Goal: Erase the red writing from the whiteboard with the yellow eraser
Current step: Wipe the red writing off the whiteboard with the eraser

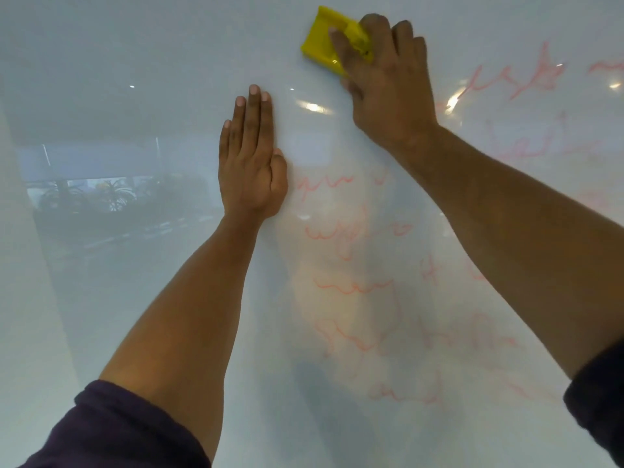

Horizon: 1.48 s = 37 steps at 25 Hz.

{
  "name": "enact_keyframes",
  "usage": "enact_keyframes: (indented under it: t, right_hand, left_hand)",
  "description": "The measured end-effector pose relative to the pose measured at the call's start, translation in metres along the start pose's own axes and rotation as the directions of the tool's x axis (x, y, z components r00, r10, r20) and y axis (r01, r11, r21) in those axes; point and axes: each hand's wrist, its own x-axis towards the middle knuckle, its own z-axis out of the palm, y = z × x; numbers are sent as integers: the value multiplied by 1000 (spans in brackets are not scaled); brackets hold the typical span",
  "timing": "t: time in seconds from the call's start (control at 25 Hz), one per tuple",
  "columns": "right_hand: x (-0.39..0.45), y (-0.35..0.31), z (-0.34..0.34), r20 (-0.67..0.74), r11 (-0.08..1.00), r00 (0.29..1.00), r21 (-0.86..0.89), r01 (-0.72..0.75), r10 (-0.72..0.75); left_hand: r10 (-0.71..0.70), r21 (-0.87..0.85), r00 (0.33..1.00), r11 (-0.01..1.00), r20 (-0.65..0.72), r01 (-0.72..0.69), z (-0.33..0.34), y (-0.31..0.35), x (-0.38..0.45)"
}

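Observation:
A glossy whiteboard point(135, 298) fills the view. My right hand point(388, 86) grips the yellow eraser point(320, 42) near the top centre and holds it against the board. My left hand point(251, 157) lies flat on the board with straight fingers, below and to the left of the eraser. Red writing point(354, 288) runs in several faint lines under my right forearm, from the middle down to the lower right. More red writing point(526, 76) sits at the upper right. The board around the eraser and to its left shows no red marks.
The board's left half mirrors a room with plants point(111, 194) and ceiling lights point(314, 107). A pale vertical edge point(20, 265) runs down the far left. Dark sleeves cover both upper arms at the bottom corners.

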Motion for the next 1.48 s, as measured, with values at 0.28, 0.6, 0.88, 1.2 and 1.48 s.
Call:
enact_keyframes:
  t: [0.28,0.6,0.88,1.2,1.48]
  right_hand:
    - [-5,4,-1,-24,997,996,7,81,-81]
    - [-58,-10,7,-91,954,953,59,295,-289]
    - [-80,13,4,-51,719,718,12,695,-694]
    - [-104,-10,10,-39,697,696,2,717,-717]
    - [-110,5,2,-16,816,816,-22,577,-577]
  left_hand:
    - [5,-14,1000,1000,-29,-6,3,-1,4]
    - [12,-125,1000,992,-29,-15,6,-13,-6]
    - [-10,-157,998,988,-58,1,8,-14,-11]
    - [-31,-242,997,970,-75,12,7,-13,-13]
    - [-9,-145,999,989,-48,2,8,-10,-13]
